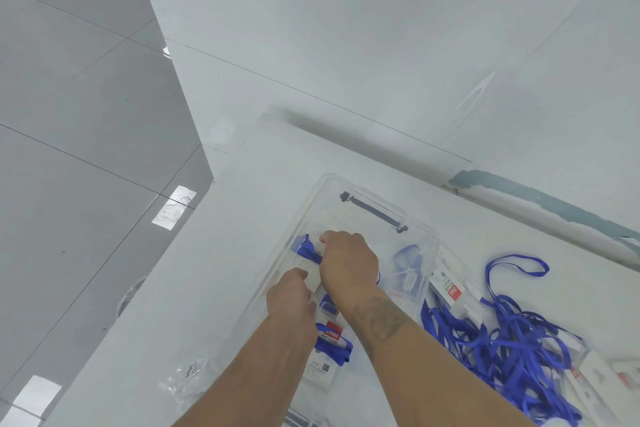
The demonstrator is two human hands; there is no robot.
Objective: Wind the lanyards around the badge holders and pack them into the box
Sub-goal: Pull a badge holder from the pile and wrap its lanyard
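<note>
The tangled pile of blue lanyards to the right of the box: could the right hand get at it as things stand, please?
Probably yes. The pile of lanyards lies uncovered on the table, beside the clear box, with nothing over it. But the right hand is busy in the box, gripping a wound badge holder with the left hand.

Single view only, from a head-worn wide-angle camera. It looks forward and steeply down, from above and behind the forearms, which enter at the bottom edge. The frame is tilted, so the white table [221,253] runs diagonally. Close range: the clear box [424,236] sits lower centre. Grey floor tiles [76,114] fill the left, a white wall [346,28] the top. No second view to compare.
</note>
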